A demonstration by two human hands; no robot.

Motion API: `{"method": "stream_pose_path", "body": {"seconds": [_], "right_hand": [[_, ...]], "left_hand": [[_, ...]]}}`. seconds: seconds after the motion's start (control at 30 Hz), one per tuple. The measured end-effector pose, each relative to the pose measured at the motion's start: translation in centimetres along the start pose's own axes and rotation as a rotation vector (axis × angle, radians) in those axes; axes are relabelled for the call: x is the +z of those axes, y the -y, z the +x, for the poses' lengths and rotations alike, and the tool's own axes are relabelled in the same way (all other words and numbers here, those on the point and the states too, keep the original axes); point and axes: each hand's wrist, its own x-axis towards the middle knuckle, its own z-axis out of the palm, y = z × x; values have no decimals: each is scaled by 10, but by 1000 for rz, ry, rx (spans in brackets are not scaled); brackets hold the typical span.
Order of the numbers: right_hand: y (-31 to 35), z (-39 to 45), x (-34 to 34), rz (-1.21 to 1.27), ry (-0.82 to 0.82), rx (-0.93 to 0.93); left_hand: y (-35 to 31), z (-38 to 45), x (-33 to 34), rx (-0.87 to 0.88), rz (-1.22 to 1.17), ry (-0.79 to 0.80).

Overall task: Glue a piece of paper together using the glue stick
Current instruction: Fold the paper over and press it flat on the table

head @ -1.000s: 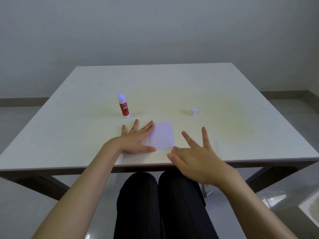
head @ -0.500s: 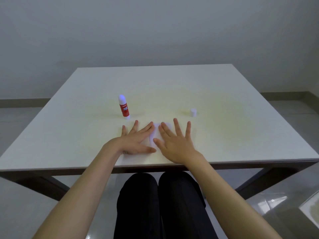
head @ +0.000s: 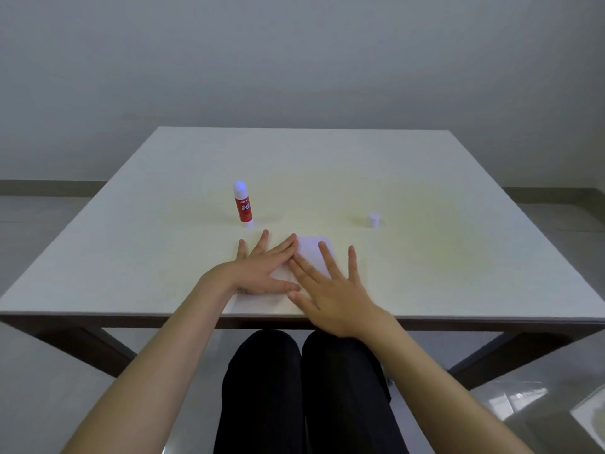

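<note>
A small white folded paper [head: 311,252] lies flat near the table's front edge. My left hand [head: 262,271] rests palm down on its left part, fingers spread. My right hand [head: 330,290] lies palm down on its right and lower part, fingers apart; only the paper's top strip shows between them. A red glue stick [head: 243,206] stands upright with its cap off, just beyond my left fingertips. Its white cap [head: 373,220] sits alone to the right.
The white table [head: 425,178] stretches far beyond the hands. Its front edge [head: 98,314] runs just below my wrists. My dark-clothed knees [head: 304,388] show under the table, with a shiny surface [head: 556,407] at the lower right.
My right hand came in from the right onto the paper, then slid back toward me and slightly right, uncovering the paper's top. My left hand has stayed in place.
</note>
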Motion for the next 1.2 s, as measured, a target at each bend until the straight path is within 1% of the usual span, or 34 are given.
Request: {"method": "stream_pose_path", "body": {"seconds": [0.1, 0.17, 0.2, 0.3, 0.33, 0.37, 0.5, 0.53, 0.6, 0.67, 0.73, 0.8, 0.87, 0.93, 1.0, 1.1, 1.13, 1.2], "right_hand": [[-23, 10, -12, 18, 63, 192], [-23, 13, -16, -2, 65, 253], [-16, 12, -15, -14, 42, 226], [9, 2, -1, -9, -3, 37], [9, 1, 1, -12, -3, 16], [3, 2, 0, -11, -5, 32], [-26, 14, -16, 10, 81, 245], [-25, 15, -17, 3, 81, 266], [-10, 12, -13, -5, 46, 216], [9, 4, -5, 19, 16, 86], [9, -1, 0, 19, 11, 29], [-8, 3, -5, 15, 38, 95], [-27, 9, -14, 27, 89, 217], [-32, 12, -18, 38, 97, 287], [-18, 8, -14, 29, 56, 227], [8, -8, -2, 45, 10, 30], [8, -10, -1, 49, 14, 16], [-4, -7, -5, 60, 47, 83]], "left_hand": [[1, -1, -2, -9, 23, 8], [1, -1, -2, -13, 18, 10], [1, 0, -1, -13, 15, 6], [1, 1, 0, -3, -5, -4], [1, 1, 1, 0, -9, -5], [1, 1, 1, 2, -7, -4], [3, 0, 1, 2, -1, 0], [4, 0, 1, 2, -2, -1], [4, 0, 2, 5, -7, -7], [4, 1, 3, 13, -18, -10], [5, 1, 4, 19, -24, -13], [5, 2, 3, 15, -14, -14], [6, 1, 2, 10, -8, -7], [6, 1, 2, 12, -12, -3], [6, 2, 3, 15, -20, -7], [7, 2, 4, 26, -35, -8], [7, 1, 3, 28, -34, -5], [6, 1, 3, 23, -29, -7]]}}
